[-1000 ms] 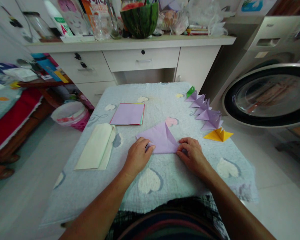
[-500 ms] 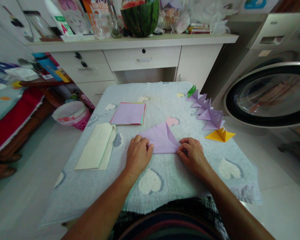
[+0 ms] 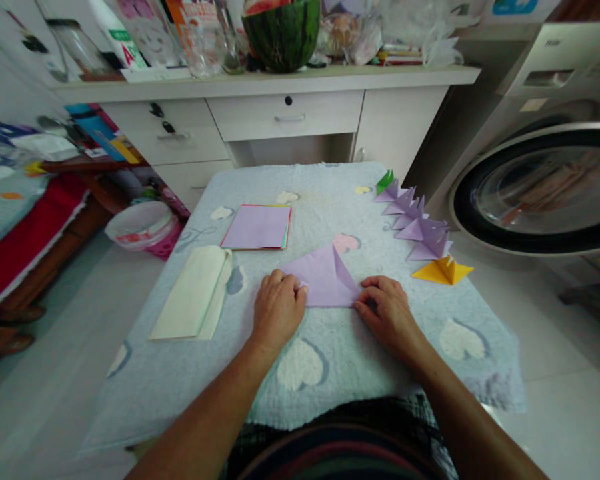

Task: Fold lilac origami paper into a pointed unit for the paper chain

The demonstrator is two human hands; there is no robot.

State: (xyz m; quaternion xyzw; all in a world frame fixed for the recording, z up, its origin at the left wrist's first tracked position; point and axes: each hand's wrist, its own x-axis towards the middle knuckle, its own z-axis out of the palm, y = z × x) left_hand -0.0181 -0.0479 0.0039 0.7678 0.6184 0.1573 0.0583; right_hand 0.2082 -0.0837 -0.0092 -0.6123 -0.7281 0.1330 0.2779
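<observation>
A sheet of purple origami paper (image 3: pixel 323 280), folded into a rough triangle with a raised crease on its right half, lies on the cloth-covered table (image 3: pixel 375 360) before me. My left hand (image 3: pixel 279 303) is closed on its left corner, thumb and fingers pinching the edge. At the right corner, my right hand (image 3: pixel 383 307) pinches the paper between thumb and forefinger. Up and to the left rests a stack of square coloured paper (image 3: pixel 257 227), purple on top. Folded purple paper pieces (image 3: pixel 423 230) stand in a row at the right, between a green piece (image 3: pixel 385 181) and a yellow piece (image 3: pixel 444 271).
A folded pale cloth or paper (image 3: pixel 190 293) lies left of my left hand. Behind the table stands a white cabinet (image 3: pixel 285 120) carrying a cut watermelon (image 3: pixel 283 37), bottles and bags. A washing machine (image 3: pixel 535 80) is at the right, a pink bin (image 3: pixel 145 230) at the left.
The view has shifted very slightly. Both hands keep their places on the purple paper, with no clear movement.
</observation>
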